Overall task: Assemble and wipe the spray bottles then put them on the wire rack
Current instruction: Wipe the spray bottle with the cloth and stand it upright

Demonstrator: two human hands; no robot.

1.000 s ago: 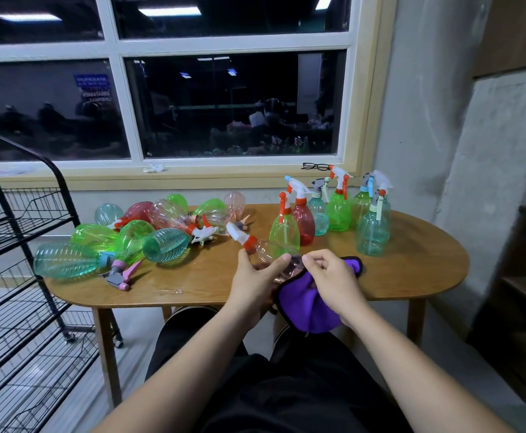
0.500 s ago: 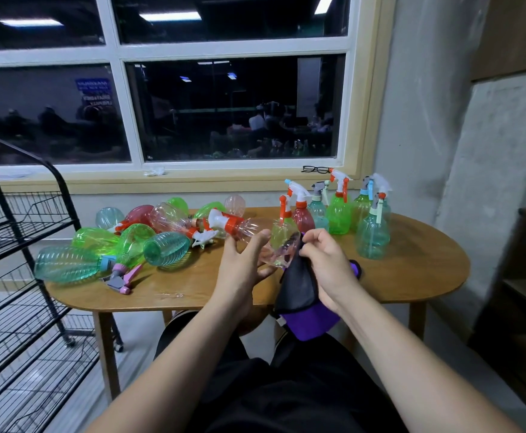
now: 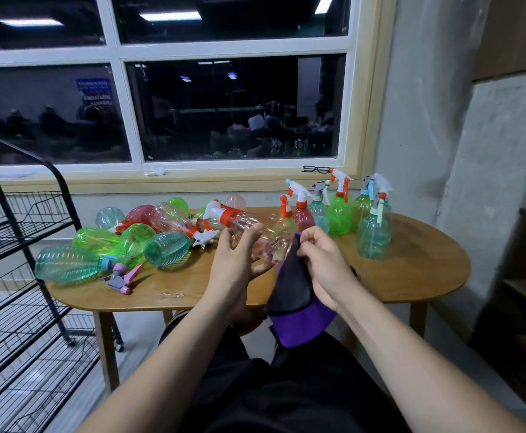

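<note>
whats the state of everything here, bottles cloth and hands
pink bottle: held sideways by left hand, sprayer on
cloth: pinched by right hand, at the bottle's base
right bottles: upright, sprayers on
left bottles: lying on their sides

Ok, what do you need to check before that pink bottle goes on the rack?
1. Neck of the pink spray bottle carries its trigger head: ok.
2. That head screwed tight: cannot tell.
3. Grip of the left hand round the bottle: ok.
4. Pinch of the right hand on the purple cloth, at the bottle's base: ok.
5. Bottle wiped all round: cannot tell.
6. Place for it, the wire rack standing left of the table: ok.
</note>
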